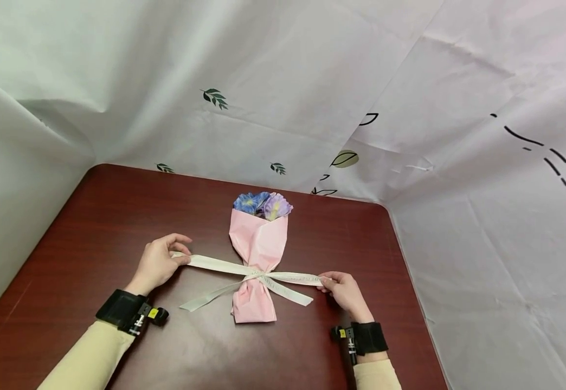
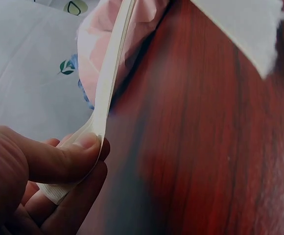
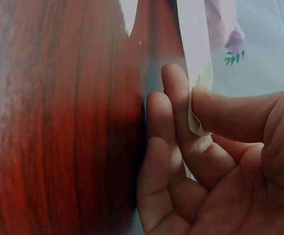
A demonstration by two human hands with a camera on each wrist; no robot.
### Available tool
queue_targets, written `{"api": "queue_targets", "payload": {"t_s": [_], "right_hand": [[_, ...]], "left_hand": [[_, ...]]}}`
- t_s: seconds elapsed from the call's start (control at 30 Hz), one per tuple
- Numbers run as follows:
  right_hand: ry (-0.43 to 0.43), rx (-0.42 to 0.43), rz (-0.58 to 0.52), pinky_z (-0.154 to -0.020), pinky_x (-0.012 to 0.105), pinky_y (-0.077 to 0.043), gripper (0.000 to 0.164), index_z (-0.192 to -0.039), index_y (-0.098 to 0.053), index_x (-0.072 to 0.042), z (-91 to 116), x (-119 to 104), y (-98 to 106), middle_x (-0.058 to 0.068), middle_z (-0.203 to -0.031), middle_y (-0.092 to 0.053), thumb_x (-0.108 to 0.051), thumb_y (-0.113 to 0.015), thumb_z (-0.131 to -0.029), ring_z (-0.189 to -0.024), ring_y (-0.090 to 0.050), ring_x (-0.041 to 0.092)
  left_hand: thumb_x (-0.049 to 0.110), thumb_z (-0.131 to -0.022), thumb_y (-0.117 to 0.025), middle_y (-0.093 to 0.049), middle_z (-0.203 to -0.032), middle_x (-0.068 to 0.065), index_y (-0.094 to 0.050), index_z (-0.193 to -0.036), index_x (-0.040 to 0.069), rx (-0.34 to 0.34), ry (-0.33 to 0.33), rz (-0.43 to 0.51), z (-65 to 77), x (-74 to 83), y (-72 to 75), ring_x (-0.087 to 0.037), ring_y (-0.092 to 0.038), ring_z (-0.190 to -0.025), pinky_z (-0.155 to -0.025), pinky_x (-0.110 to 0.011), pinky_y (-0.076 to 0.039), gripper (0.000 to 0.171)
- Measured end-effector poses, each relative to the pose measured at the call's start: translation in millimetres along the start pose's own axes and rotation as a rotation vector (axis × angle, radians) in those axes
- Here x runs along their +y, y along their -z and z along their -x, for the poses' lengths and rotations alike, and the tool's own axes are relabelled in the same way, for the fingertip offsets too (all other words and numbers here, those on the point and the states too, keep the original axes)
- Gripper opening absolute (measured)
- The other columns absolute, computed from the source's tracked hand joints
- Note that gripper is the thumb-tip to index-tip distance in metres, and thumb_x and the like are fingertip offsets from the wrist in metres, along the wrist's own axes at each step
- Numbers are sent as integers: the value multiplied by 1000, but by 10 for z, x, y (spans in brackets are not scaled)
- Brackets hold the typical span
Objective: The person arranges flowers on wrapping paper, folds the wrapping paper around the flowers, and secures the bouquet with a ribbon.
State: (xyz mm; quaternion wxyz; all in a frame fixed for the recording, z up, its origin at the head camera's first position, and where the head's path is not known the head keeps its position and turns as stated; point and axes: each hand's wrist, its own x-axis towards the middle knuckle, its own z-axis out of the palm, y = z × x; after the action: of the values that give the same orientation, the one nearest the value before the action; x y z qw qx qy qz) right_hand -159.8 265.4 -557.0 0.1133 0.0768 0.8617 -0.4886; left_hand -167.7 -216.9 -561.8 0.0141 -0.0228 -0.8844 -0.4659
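Observation:
A small bouquet in pink wrapping paper (image 1: 263,238) lies on the table, with a blue flower (image 1: 250,202) and a purple flower (image 1: 276,206) at its top. Around its narrow waist runs a cream ribbon (image 1: 219,265), crossed at the front and stretched out to both sides. My left hand (image 1: 158,262) pinches one stretch of it between thumb and fingers; in the left wrist view the ribbon's end (image 2: 56,192) pokes out below the thumb. On the other side my right hand (image 1: 343,292) pinches the opposite stretch (image 3: 195,44). Two loose tails (image 1: 290,293) spread beside the paper's lower part.
The dark red wooden table (image 1: 127,211) has rounded far corners. White fabric sheets (image 1: 263,81) with leaf prints stand behind it and along both sides. Each wrist wears a black strap (image 1: 368,337) with a small camera.

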Motion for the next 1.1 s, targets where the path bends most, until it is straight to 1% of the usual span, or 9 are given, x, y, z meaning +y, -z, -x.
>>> {"api": "queue_targets", "payload": {"t_s": [0.2,0.37,0.43,0.57,0.7,0.8,0.9,1.0,1.1], "right_hand": [[-7,17,30,-66,27,-54,19,-114,-81,7,-9,22,39,8,-85,-79,-5,-66,-110,-76,-72,16],[-42,19,35,-64,26,-54,18,-113,-81,8,-20,42,43,9,-82,-79,-2,-67,-108,-73,-71,15],[-44,17,38,-65,25,-54,18,-113,-80,9,-33,44,47,9,-82,-79,-2,-67,-108,-72,-71,14],[-52,17,53,-65,24,-55,18,-112,-80,10,-45,36,68,8,-81,-78,-1,-66,-108,-71,-71,13],[-54,11,69,-64,24,-55,18,-112,-79,10,-28,27,85,7,-80,-77,-2,-66,-109,-70,-70,13],[-10,12,80,-65,25,-54,19,-115,-80,7,-40,7,94,7,-82,-78,-3,-65,-109,-73,-71,15],[54,24,69,-68,25,-53,20,-120,-80,3,-90,-76,104,10,-87,-79,-7,-66,-111,-78,-73,18],[132,40,76,-70,27,-51,22,-126,-81,-3,-190,-209,114,11,-93,-79,-13,-68,-112,-81,-72,19],[204,59,124,-67,29,-46,23,-128,-81,-7,-321,-341,100,10,-92,-75,-18,-69,-112,-73,-63,17]], "left_hand": [[-1,-94,-86,-79,-93,-1,-74,-129,2,-13,34,-21,58,-14,-11,-19,-70,-71,-68,-29,-42,37],[0,-94,-87,-79,-92,1,-74,-128,2,-24,57,-33,93,-44,-28,-17,-69,-70,-69,-29,-42,36],[-1,-94,-87,-79,-91,1,-74,-127,2,-14,55,-35,91,-44,-27,-16,-71,-72,-71,-29,-44,36],[-2,-93,-87,-79,-90,0,-75,-125,2,4,46,-42,77,-39,-14,-16,-71,-71,-70,-28,-45,35],[-1,-92,-87,-79,-90,1,-75,-125,2,-5,43,-57,67,-37,-7,-16,-70,-72,-70,-29,-45,35],[-1,-93,-87,-79,-91,1,-75,-126,2,-1,16,-58,26,-9,6,-17,-72,-76,-72,-29,-46,35],[-2,-94,-86,-80,-96,-3,-75,-129,2,42,-40,-43,-61,57,27,-20,-76,-83,-75,-26,-49,36],[-5,-95,-84,-81,-101,-9,-76,-130,2,105,-100,-4,-180,163,35,-20,-76,-84,-71,-21,-48,36],[-7,-97,-82,-81,-104,-12,-76,-130,2,148,-152,37,-306,280,5,-19,-70,-76,-62,-21,-42,35]]}}
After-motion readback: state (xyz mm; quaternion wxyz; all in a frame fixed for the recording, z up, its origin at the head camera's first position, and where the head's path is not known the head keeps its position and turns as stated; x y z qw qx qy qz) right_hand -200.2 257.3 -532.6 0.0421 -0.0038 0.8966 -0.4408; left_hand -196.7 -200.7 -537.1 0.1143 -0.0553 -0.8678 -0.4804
